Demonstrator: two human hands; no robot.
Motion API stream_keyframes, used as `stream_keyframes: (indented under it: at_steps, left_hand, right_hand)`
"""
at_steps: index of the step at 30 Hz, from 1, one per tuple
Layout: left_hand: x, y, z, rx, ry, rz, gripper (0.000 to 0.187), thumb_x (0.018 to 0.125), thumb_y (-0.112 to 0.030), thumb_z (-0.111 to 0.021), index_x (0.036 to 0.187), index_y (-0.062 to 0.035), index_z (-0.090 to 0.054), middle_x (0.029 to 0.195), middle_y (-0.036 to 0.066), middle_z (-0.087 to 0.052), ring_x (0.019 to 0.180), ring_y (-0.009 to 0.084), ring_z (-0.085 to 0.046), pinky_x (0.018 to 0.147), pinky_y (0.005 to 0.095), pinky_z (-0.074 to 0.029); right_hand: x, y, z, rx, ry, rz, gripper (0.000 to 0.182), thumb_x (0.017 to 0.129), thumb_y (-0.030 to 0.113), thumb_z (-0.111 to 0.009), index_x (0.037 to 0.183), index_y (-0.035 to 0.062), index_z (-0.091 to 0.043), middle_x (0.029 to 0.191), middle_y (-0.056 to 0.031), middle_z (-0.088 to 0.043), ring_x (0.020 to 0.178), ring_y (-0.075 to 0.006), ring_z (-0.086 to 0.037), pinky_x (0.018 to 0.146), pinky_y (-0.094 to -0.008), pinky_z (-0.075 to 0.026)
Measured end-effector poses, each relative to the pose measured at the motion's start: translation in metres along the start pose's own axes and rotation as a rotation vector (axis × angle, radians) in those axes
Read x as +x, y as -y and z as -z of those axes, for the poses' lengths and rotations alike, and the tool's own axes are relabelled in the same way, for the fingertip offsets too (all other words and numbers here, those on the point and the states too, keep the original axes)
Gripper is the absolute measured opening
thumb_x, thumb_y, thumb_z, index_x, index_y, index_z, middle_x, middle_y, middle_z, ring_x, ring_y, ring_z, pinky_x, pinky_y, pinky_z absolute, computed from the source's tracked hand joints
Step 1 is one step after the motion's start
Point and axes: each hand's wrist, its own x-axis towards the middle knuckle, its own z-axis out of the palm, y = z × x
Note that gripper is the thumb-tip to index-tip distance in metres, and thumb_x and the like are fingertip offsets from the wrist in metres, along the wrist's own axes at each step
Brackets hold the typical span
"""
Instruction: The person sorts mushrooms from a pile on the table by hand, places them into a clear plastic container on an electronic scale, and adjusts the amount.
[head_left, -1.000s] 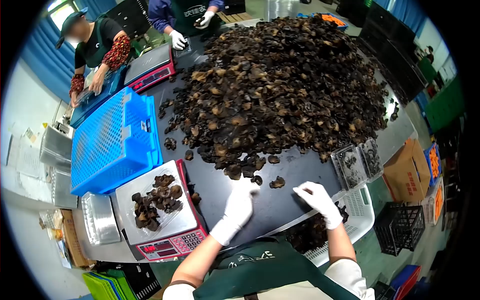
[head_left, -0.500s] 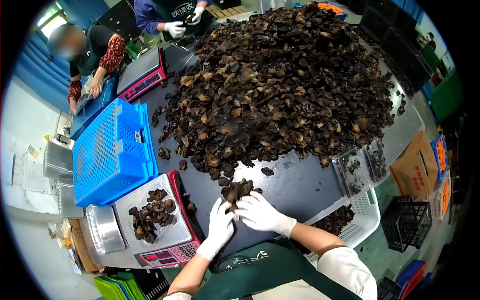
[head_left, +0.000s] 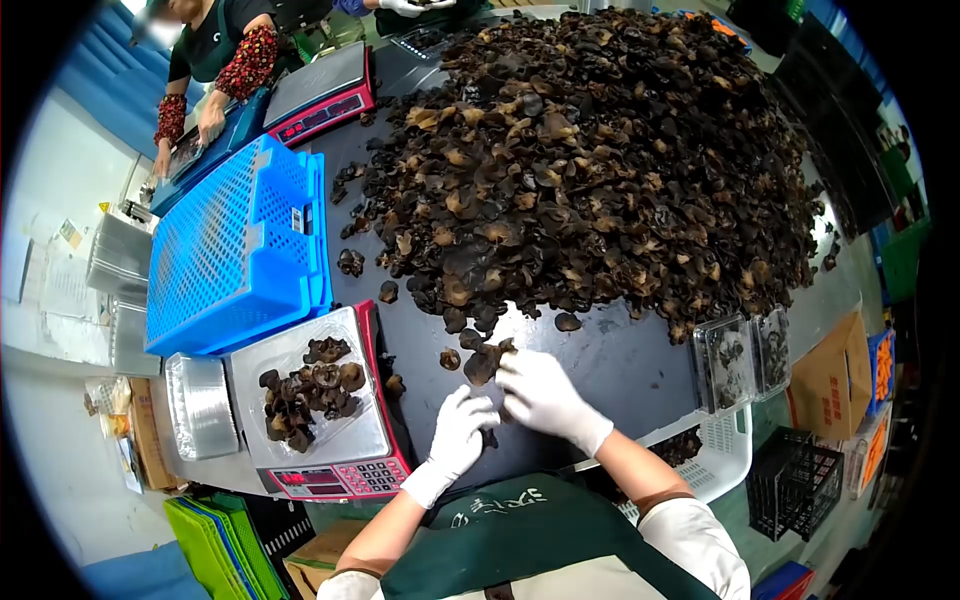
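My right hand (head_left: 548, 402), in a white glove, has its fingers closed on dark brown wood ear mushrooms (head_left: 484, 364) just above the grey tabletop. Close by on the left, my gloved left hand (head_left: 462, 436) has its fingers curled, with a dark piece of wood ear (head_left: 489, 438) showing at the fingertips. A large heap of wood ears (head_left: 590, 180) rises beyond both hands. Left of my left hand, a red digital scale (head_left: 340, 476) carries a smaller pile of wood ears (head_left: 312, 392) on its metal pan.
A blue crate (head_left: 215, 255) stands behind the scale, with stacked clear trays (head_left: 200, 408) beside it. Open clear plastic boxes (head_left: 722, 365) lie at the right table edge, above a white basket (head_left: 728, 455). Across the table, a co-worker's hands (head_left: 210, 117) work near another scale (head_left: 322, 108).
The view has shifted, so table things sit higher and the heap further right. My hands have moved slightly apart, and the clump between them looks smaller. The scale's pile looks unchanged.
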Motion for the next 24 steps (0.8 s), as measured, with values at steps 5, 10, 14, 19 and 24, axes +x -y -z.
stream_keyframes:
  at_steps: [5, 10, 14, 19, 24]
  left_hand:
    - [0.0, -0.009, 0.026, -0.169, -0.134, 0.085, 0.027, 0.07, 0.005, -0.049, 0.085, -0.0088, -0.066, 0.099, 0.009, -0.066, 0.101, 0.0291, -0.059, 0.094, 0.0408, -0.044]
    - [0.035, 0.013, 0.028, -0.096, -0.388, 0.256, 0.026, 0.084, 0.005, -0.052, 0.107, -0.0022, -0.061, 0.098, 0.015, -0.059, 0.092, 0.0306, -0.059, 0.085, 0.0358, -0.047]
    - [0.058, 0.03, 0.015, 0.084, -0.319, 0.346, 0.043, 0.083, -0.005, -0.062, 0.125, -0.0071, -0.053, 0.103, 0.014, -0.052, 0.093, 0.0305, -0.057, 0.082, 0.036, -0.048]
    - [0.061, 0.04, 0.01, 0.027, -0.254, 0.419, 0.023, 0.081, -0.015, -0.066, 0.101, -0.0112, -0.056, 0.098, 0.01, -0.054, 0.085, 0.0304, -0.06, 0.075, 0.037, -0.049]
    - [0.047, 0.044, 0.012, -0.1, -0.269, 0.468, 0.02, 0.083, -0.013, -0.064, 0.101, -0.0086, -0.057, 0.089, 0.011, -0.056, 0.081, 0.0295, -0.061, 0.075, 0.0368, -0.049]
  right_hand:
    - [-0.03, 0.021, 0.008, 0.197, 0.108, 0.04, 0.008, 0.077, 0.016, -0.067, 0.083, 0.0113, -0.068, 0.103, -0.0024, -0.064, 0.11, -0.0258, -0.054, 0.1, -0.0444, -0.039]
    - [-0.007, 0.006, 0.017, 0.264, -0.196, -0.176, 0.008, 0.076, 0.003, -0.066, 0.084, 0.0059, -0.067, 0.084, -0.0091, -0.068, 0.081, -0.0269, -0.065, 0.074, -0.0359, -0.051]
    - [0.02, 0.002, -0.012, 0.214, -0.234, -0.198, 0.02, 0.078, 0.003, -0.062, 0.097, 0.0062, -0.067, 0.095, -0.0117, -0.068, 0.087, -0.0302, -0.066, 0.077, -0.0377, -0.053]
    - [0.024, -0.011, -0.026, 0.174, -0.082, -0.198, 0.025, 0.082, 0.006, -0.055, 0.106, 0.0092, -0.063, 0.098, -0.0106, -0.066, 0.084, -0.0304, -0.064, 0.075, -0.0381, -0.052]
    - [0.0, -0.027, 0.04, 0.522, -0.056, -0.612, 0.022, 0.082, 0.011, -0.06, 0.103, 0.0037, -0.064, 0.091, -0.0085, -0.066, 0.079, -0.018, -0.062, 0.075, -0.0296, -0.049]
